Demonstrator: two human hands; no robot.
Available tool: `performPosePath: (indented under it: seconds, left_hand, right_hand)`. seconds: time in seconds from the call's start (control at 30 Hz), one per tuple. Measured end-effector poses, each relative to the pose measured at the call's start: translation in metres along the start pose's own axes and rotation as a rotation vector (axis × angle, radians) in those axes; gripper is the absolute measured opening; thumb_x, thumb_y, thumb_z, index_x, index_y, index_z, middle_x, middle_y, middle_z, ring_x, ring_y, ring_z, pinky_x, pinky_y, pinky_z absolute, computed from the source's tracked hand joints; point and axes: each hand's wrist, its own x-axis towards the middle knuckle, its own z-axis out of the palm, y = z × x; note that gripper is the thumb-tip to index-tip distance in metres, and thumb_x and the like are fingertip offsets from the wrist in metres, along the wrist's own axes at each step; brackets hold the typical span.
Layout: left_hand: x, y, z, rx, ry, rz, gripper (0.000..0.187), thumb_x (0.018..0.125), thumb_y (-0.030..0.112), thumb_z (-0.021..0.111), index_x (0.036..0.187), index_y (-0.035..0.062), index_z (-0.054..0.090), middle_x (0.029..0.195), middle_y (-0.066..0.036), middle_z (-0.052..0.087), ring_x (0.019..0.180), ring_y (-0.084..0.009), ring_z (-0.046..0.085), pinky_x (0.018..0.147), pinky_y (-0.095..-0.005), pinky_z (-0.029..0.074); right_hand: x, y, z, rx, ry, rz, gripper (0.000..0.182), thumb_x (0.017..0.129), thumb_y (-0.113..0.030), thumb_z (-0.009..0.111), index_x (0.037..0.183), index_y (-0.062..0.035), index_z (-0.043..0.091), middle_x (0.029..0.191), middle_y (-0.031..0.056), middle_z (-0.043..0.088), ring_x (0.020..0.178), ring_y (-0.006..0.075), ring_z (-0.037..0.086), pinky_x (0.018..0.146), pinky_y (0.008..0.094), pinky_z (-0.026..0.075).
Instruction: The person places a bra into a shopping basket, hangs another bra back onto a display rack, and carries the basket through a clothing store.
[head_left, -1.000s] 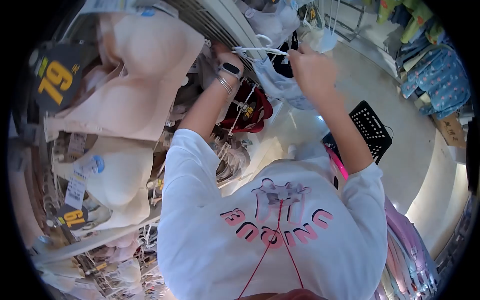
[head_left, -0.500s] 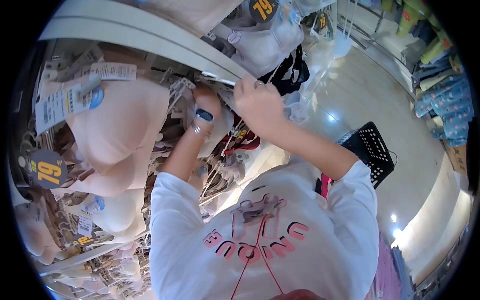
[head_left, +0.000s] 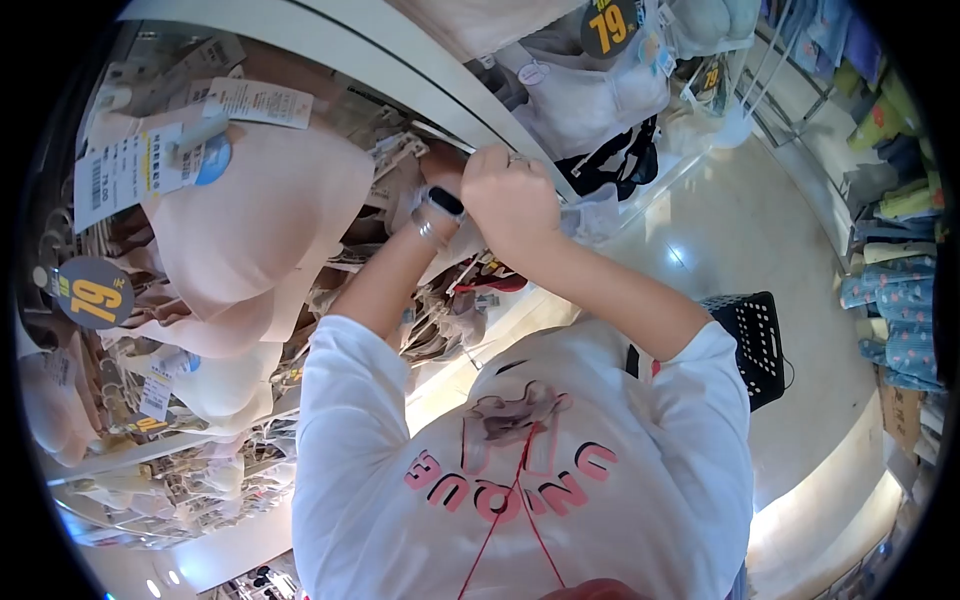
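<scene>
My right hand (head_left: 512, 200) is closed in a fist at the edge of the white rack frame (head_left: 400, 75); whatever it grips is hidden. Just left of it, my left hand (head_left: 447, 165) reaches in shadow among clear hangers (head_left: 400, 150) and hanging bras, its fingers out of sight. A dark smart watch (head_left: 444, 200) and thin bracelets (head_left: 430, 232) are on the left wrist, close against the right hand. Beside the left forearm hangs a large beige bra (head_left: 265, 215) with a white price tag (head_left: 125, 180) attached.
A round 79 sign (head_left: 93, 292) hangs at the left, above a cream bra (head_left: 225, 380). Beyond the frame are a pale bra (head_left: 595, 90) and a black strappy garment (head_left: 615, 165). A black perforated basket (head_left: 755, 350) is at my right. Folded patterned clothes (head_left: 900, 300) line the far right.
The view has shifted, so the racks and basket sit differently. My left hand has moved right, and the two hands are now closer together, with the right still closed.
</scene>
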Motion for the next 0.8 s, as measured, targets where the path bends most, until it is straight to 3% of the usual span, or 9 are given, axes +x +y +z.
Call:
performPosePath:
  seconds: [0.37, 0.8]
  left_hand:
    - [0.034, -0.019, -0.018, 0.11, -0.047, -0.001, 0.023, 0.088, 0.028, 0.053, 0.1, 0.01, 0.058, 0.103, -0.005, 0.059, 0.098, -0.0204, 0.056, 0.078, -0.031, 0.041]
    - [0.013, 0.033, -0.044, 0.294, -0.404, -0.001, 0.028, 0.091, 0.027, 0.047, 0.112, 0.009, 0.054, 0.117, -0.006, 0.053, 0.111, -0.0208, 0.049, 0.089, -0.0322, 0.036]
  right_hand:
    - [0.009, -0.007, -0.029, -0.125, 0.011, -0.036, 0.008, 0.062, -0.013, 0.061, 0.067, -0.01, 0.055, 0.064, 0.0015, 0.05, 0.057, 0.0147, 0.059, 0.051, 0.0267, 0.044]
    - [0.021, -0.037, -0.002, -0.121, 0.026, -0.079, 0.009, 0.068, -0.015, 0.059, 0.071, -0.0064, 0.061, 0.068, 0.0042, 0.055, 0.062, 0.0168, 0.06, 0.054, 0.0302, 0.044]
